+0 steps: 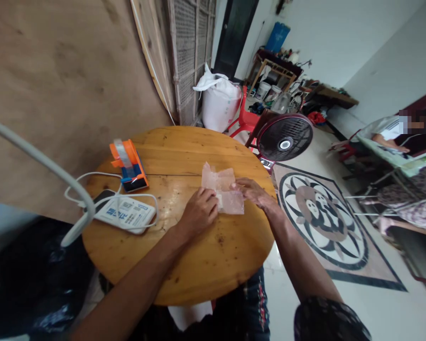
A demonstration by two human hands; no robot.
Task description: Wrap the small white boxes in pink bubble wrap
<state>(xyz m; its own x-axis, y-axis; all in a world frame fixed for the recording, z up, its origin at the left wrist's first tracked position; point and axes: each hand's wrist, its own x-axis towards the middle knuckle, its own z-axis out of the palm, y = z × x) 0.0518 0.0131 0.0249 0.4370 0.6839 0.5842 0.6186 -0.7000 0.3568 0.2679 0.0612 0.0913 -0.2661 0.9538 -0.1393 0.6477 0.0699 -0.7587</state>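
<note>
A pinkish, see-through sheet of bubble wrap (233, 202) lies on the round wooden table (184, 279), creased and partly folded. My left hand (201, 208) rests at its left edge, the fingers curled together and closed on it. A small whitish patch shows at the left fingertips; what it is I cannot make out. My right hand (252, 191) is at the right edge, its fingers stretched out and lying over the wrap, touching it.
On the table's left stand an orange and blue tape dispenser (132, 168) and a white printed device (128, 215) with a looped white cable. A lamp-like grey tube (46, 158) crosses the left. Beyond the table are a fan (286, 137), a white sack (220, 102) and a seated person (383, 135).
</note>
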